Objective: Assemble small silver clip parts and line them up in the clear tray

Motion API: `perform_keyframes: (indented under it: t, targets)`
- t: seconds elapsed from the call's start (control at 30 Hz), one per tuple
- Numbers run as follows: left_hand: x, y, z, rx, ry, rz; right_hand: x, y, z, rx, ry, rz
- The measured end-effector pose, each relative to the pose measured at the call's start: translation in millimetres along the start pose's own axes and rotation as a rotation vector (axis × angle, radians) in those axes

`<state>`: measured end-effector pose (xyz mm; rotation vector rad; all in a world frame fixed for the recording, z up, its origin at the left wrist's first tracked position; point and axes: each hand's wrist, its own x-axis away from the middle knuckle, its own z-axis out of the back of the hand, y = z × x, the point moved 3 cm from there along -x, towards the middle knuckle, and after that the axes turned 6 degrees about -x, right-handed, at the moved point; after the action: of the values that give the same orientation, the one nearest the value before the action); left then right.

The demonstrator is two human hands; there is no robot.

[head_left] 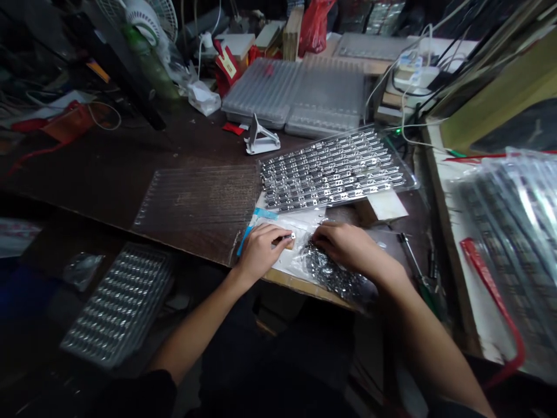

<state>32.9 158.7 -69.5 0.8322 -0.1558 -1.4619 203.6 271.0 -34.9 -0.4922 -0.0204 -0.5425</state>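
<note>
Between the thumb and fingers of my left hand is a small metal connector, its shiny end pointing right. My right hand reaches into a heap of small dark metal parts on a plastic bag. Its fingertips are bent together at the heap's upper edge, and what they pinch, if anything, is hidden. Just beyond both hands, a clear tray holds rows of similar metal connectors. White paper lies under my left hand.
A ribbed clear tray lies on the table to the left. Stacked clear trays and a white stand are at the back. A screwdriver lies on the right. Filled trays sit low at left; wrapped trays stand far right.
</note>
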Motion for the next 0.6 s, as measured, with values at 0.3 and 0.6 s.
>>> perform_keyframes:
  t: [0.3, 0.6]
  targets:
    - [1, 2, -0.5, -0.002, 0.022, -0.013, -10, -2, 0, -0.24, 0.192, 0.085]
    - [12, -31, 56.1, -0.081, 0.26, 0.165, -26, -39, -33, -0.237, 0.205, 0.199]
